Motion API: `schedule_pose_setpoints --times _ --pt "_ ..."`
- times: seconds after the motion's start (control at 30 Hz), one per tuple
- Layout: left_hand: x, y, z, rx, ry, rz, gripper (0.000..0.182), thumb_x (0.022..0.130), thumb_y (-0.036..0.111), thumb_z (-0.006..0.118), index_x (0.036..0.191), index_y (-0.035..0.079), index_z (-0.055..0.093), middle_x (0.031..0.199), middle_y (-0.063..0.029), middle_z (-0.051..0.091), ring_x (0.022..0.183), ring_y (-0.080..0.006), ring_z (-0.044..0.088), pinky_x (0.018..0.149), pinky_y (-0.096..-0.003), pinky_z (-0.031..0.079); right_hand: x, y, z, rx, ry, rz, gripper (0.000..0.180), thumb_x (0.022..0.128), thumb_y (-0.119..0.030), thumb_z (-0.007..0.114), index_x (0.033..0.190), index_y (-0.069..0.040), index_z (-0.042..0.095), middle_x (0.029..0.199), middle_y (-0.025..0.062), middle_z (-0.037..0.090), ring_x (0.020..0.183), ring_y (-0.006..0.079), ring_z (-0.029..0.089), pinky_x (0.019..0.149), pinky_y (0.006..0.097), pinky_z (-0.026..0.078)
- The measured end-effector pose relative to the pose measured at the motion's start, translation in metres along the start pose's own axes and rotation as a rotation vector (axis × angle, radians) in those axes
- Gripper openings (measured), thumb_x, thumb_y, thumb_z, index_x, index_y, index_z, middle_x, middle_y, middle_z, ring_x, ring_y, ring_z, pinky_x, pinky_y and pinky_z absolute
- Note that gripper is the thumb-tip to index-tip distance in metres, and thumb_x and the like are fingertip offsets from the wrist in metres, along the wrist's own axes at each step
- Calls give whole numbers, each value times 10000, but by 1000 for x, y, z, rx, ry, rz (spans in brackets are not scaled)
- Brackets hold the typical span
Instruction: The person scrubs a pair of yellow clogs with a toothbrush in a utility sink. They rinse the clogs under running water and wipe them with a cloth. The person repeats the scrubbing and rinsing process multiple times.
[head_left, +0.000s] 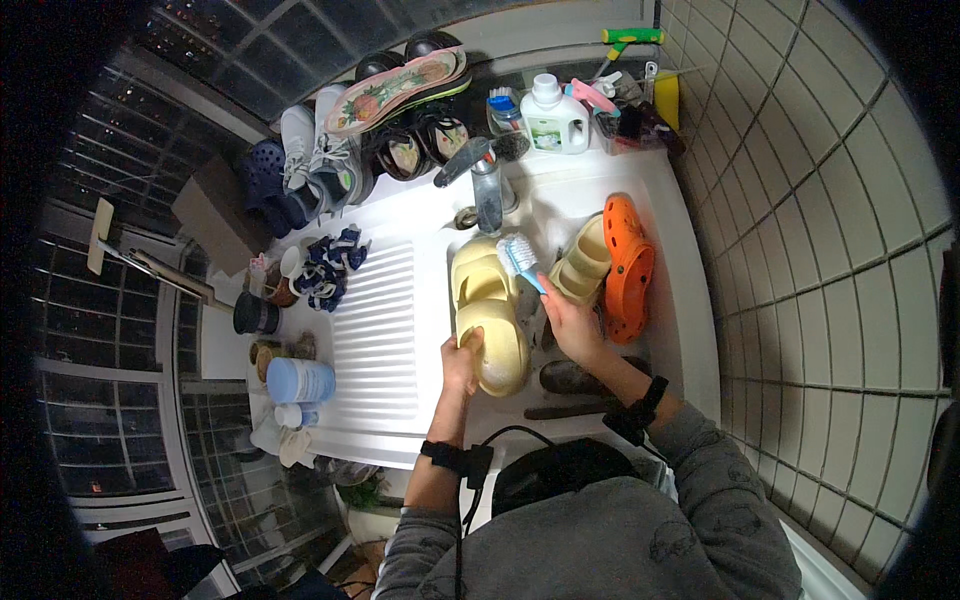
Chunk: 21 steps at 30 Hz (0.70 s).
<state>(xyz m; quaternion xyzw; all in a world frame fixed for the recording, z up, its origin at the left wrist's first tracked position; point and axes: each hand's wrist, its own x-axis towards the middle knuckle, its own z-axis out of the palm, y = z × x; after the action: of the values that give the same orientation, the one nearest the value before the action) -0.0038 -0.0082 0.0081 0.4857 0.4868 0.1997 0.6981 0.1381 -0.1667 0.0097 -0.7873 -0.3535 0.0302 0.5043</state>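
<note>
My left hand (460, 364) grips the toe end of a pale yellow clog (501, 346) at the left side of the white sink basin (679, 315). In my right hand (570, 322) is a blue-handled scrubbing brush (519, 256), its white bristles beside the heel part of that clog. A second pale yellow clog (581, 262) stands in the basin just beyond my right hand, and an orange clog (627, 277) lies to its right. Dark shoes (574, 377) lie low in the basin, partly hidden by my right forearm. The metal faucet (489, 196) is above the held clog.
A ribbed washboard (373, 330) spans the left side. Navy and white sandals (330, 270) and a blue tub (300, 380) stand left of it. Sneakers (330, 161), floral insoles (394, 90) and a detergent bottle (553, 116) line the back ledge. A tiled wall rises at right.
</note>
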Motion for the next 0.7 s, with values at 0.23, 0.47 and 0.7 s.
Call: schedule_pose_setpoints --times 0.23,0.47,0.7 --pt "2 -2 -6 134 -22 -34 239 904 130 687 1040 -59 632 902 -75 663 738 -160 608 665 -302 505 -19 0 -15 -136 -279 -20 463 955 -220 563 1410 -202 479 613 149 572 537 322 595 501 457 459" --pt "-8 -6 -11 199 -135 -75 258 897 116 678 1073 -67 630 928 -107 680 772 -179 633 664 -312 510 31 22 9 288 -114 265 564 924 -294 649 1396 -47 465 1019 156 666 902 240 654 749 342 516" --pt "16 -14 -24 704 -157 61 289 862 121 656 1049 -99 642 882 -176 696 768 -221 643 670 -335 508 47 2 32 494 -205 502 714 680 -264 841 1256 11 519 1106 151 632 967 265 635 852 365 517"
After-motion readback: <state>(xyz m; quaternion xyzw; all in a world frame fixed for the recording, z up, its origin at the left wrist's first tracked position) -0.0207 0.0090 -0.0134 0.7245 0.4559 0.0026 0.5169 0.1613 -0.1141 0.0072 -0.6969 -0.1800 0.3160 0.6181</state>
